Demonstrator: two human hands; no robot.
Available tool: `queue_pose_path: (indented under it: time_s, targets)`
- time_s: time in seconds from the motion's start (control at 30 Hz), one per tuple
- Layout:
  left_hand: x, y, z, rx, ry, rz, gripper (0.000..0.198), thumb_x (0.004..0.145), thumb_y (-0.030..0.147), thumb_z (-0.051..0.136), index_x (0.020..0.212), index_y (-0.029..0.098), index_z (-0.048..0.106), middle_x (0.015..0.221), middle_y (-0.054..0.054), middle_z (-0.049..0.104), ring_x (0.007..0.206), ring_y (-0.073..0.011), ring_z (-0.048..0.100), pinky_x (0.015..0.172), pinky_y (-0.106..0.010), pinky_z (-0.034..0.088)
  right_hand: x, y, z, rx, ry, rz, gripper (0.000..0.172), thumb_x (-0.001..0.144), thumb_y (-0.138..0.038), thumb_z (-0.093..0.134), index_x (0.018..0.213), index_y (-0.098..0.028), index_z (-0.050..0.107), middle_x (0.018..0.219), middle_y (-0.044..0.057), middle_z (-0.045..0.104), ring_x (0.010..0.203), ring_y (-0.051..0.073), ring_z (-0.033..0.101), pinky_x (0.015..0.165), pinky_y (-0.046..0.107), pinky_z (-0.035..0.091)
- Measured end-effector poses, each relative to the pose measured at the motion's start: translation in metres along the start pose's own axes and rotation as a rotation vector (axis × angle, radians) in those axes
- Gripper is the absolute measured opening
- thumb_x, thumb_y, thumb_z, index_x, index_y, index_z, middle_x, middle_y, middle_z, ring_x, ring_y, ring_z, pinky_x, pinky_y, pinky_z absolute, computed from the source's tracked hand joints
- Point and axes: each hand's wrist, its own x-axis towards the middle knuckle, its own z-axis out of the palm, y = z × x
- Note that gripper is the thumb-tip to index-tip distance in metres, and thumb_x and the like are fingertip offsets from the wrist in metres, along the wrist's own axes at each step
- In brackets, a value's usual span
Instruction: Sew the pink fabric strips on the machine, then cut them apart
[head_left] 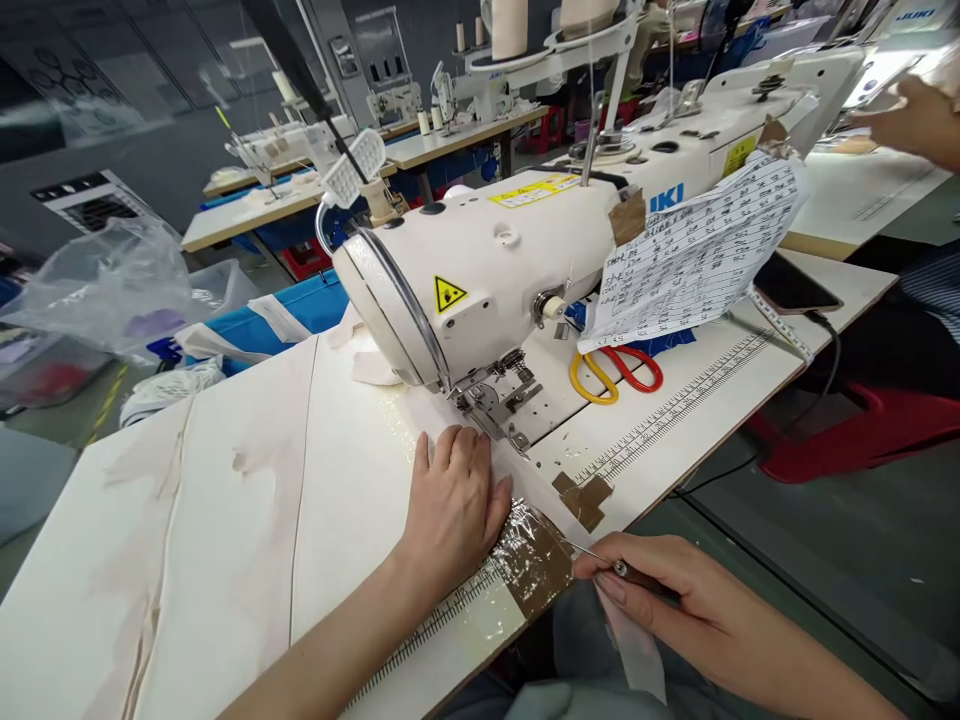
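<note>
My left hand (454, 500) lies flat with its fingers stretched out on pale cream fabric (247, 480), just in front of the presser foot (487, 405) of a white sewing machine (495, 270). My right hand (667, 595) hovers off the table's front edge. Its fingers are closed in a pinch round a thin metal pointed tool (600, 560) and also grip a strip of the pale fabric (637, 650) that hangs down from it.
Yellow and red handled scissors (615, 375) lie under a taped paper sheet (697, 255). A phone (795, 285) rests on the table's right end. Another person's hand (911, 120) works at the far right. Red stool (877, 430) stands below; more sewing stations sit behind.
</note>
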Motion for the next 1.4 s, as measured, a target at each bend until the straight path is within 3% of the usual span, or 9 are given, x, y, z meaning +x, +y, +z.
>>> queue_pose_path:
  time_s: [0.23,0.4,0.53,0.7,0.87,1.1,1.23,1.4]
  targets:
    - [0.003,0.000,0.000,0.019,0.019,0.010,0.038,0.096,0.023,0.042,0.126,0.006,0.059,0.124,-0.019,0.062,0.119,-0.0339,0.052,0.106,-0.057,0.042,0.009,-0.003,0.003,0.003,0.015,0.036,0.036,0.099,-0.046,0.048,0.112,-0.024,0.074,0.101,0.005,0.076,0.090,0.021,0.070,0.074,0.026,0.057]
    - [0.006,-0.004,-0.001,0.051,0.007,0.006,0.037,0.097,0.023,0.043,0.124,0.006,0.061,0.116,-0.018,0.063,0.107,-0.0314,0.056,0.103,-0.055,0.044,0.011,-0.001,0.005,-0.023,0.060,0.040,0.040,0.098,-0.049,0.046,0.116,-0.025,0.073,0.113,0.008,0.074,0.103,0.025,0.068,0.088,0.032,0.056]
    - [0.011,-0.010,-0.001,0.118,0.000,0.021,0.035,0.096,0.019,0.042,0.122,0.007,0.064,0.109,-0.017,0.065,0.098,-0.0291,0.056,0.093,-0.049,0.049,0.005,-0.001,0.011,0.017,0.116,0.113,0.048,0.096,-0.056,0.046,0.127,-0.026,0.069,0.118,0.010,0.072,0.107,0.028,0.067,0.092,0.038,0.056]
    - [0.017,-0.016,0.002,0.111,0.000,-0.001,0.034,0.094,0.011,0.042,0.118,0.012,0.066,0.104,-0.015,0.066,0.092,-0.0275,0.056,0.079,-0.043,0.051,-0.011,0.001,0.029,0.350,0.087,0.317,0.059,0.092,-0.066,0.047,0.126,-0.023,0.067,0.084,0.007,0.074,0.065,0.021,0.070,0.071,0.036,0.060]
    - [0.012,-0.019,0.004,0.086,0.052,0.004,0.033,0.095,0.012,0.042,0.117,0.009,0.066,0.108,-0.015,0.067,0.096,-0.0274,0.056,0.078,-0.040,0.051,-0.023,0.005,0.050,0.812,0.039,0.468,0.057,0.087,-0.067,0.060,0.116,-0.019,0.065,0.078,0.004,0.070,0.066,0.020,0.070,0.070,0.036,0.058]
    - [0.010,-0.023,0.006,0.075,0.052,0.014,0.035,0.092,0.013,0.045,0.121,0.008,0.063,0.112,-0.016,0.065,0.100,-0.0289,0.056,0.081,-0.041,0.050,-0.017,0.005,0.053,1.034,0.018,0.479,0.050,0.083,-0.062,0.070,0.107,-0.018,0.064,0.072,0.000,0.066,0.058,0.015,0.065,0.061,0.029,0.051]
    - [0.014,-0.030,0.009,0.045,0.048,0.009,0.035,0.092,0.014,0.045,0.122,0.009,0.062,0.115,-0.016,0.065,0.102,-0.0291,0.056,0.084,-0.042,0.050,-0.007,-0.007,0.051,1.140,0.037,0.565,0.050,0.078,-0.058,0.076,0.104,-0.018,0.064,0.067,-0.001,0.065,0.053,0.012,0.061,0.054,0.024,0.046]
    - [0.015,-0.035,0.010,0.044,0.068,0.015,0.035,0.094,0.015,0.043,0.121,0.007,0.063,0.115,-0.016,0.066,0.105,-0.0298,0.056,0.085,-0.043,0.050,0.003,-0.014,0.054,1.202,0.011,0.544,0.052,0.075,-0.058,0.079,0.103,-0.017,0.062,0.069,-0.001,0.066,0.054,0.012,0.064,0.056,0.023,0.047]
